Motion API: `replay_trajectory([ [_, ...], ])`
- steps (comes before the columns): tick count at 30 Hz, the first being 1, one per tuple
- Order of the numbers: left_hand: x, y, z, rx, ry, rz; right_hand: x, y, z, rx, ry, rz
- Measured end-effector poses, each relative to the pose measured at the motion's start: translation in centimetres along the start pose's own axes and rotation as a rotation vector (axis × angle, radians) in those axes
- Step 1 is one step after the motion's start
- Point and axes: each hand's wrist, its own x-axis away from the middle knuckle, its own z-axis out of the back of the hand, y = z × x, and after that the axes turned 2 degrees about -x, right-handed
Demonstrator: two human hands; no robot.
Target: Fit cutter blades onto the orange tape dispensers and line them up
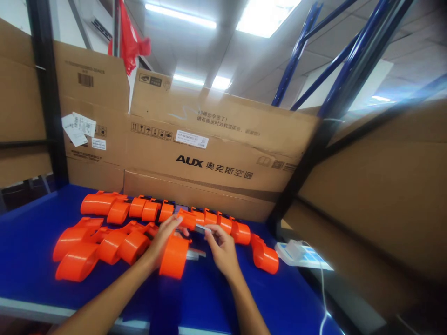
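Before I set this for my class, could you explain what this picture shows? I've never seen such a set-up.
There is no machine here, just a person's two bare hands. One camera, worn on the head, looks forward and down at them. Curved orange pieces lie in rough rows on a blue table, with printed cardboard behind and a white power strip at the right. The right hand pinches a small grey piece in its fingertips. The left hand is at the nearest orange piece; how it grips that is hard to make out.
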Motion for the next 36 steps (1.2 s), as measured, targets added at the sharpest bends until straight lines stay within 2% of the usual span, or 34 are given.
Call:
replay_trajectory([
  [4, 0.1, -0.6, 0.0, -0.051, -0.099, 0.032, -0.2, -0.5, 0.1, -0.21, 0.105, -0.031],
  [11, 0.4, -0.3, -0.3, -0.103, -0.139, 0.016, -0.2, -0.7, 0.3, -0.301, 0.166, -0.086],
  [23, 0.3, -0.8, 0.1, -0.279, -0.234, -0.069, 0.0, -1.1, 0.1, -0.355, 0.111, -0.106],
  [36, 0.9, -0.2, -0.4, -0.249, -0.195, -0.067, 0.0, -1.5, 0.5, -0.382, 0.161, -0.108],
])
